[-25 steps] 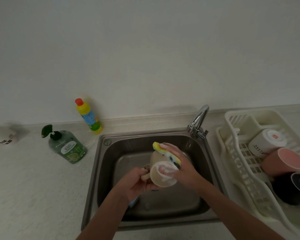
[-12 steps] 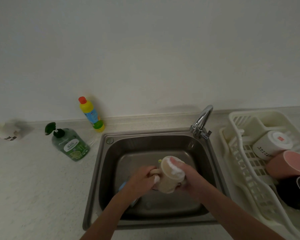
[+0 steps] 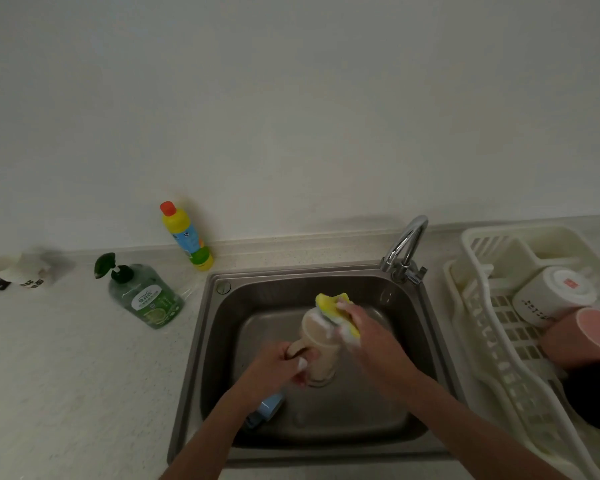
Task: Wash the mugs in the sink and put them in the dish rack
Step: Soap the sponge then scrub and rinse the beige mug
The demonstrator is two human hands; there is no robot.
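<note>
Stainless steel, brushed and square-walled, forms the sink [image 3: 222, 341], taken here as the landmark. Just right of the sink a white slatted plastic dish rack [image 3: 482, 323] is seen, w/ a white mug [image 3: 551, 296], a pink mug [image 3: 579, 337] and a black mug [image 3: 593, 396] lying in it. Left of the sink a green soap pump bottle [image 3: 146, 299] stands; behind the sink's left corner, a yellow bottle [image 3: 187, 237]. At its back right corner a curved chrome tap [image 3: 406, 247] is mounted.

Over the sink's middle the beige mug [image 3: 317, 344] is held, suds on its rim. Its handle is gripped by the left hand [image 3: 278, 368], fingers curled round it. A yellow sponge [image 3: 336, 317], soft and soaked, is pinched by the right hand [image 3: 364, 334] and pressed to the mug's rim. A blue mug [image 3: 265, 408] lies on the sink floor, partly hidden under the left forearm.

The beige mug is judged rigid, probably ceramic, breakable vs. steel, and slippery when soapy; the handle is prob. the safest hold.
</note>
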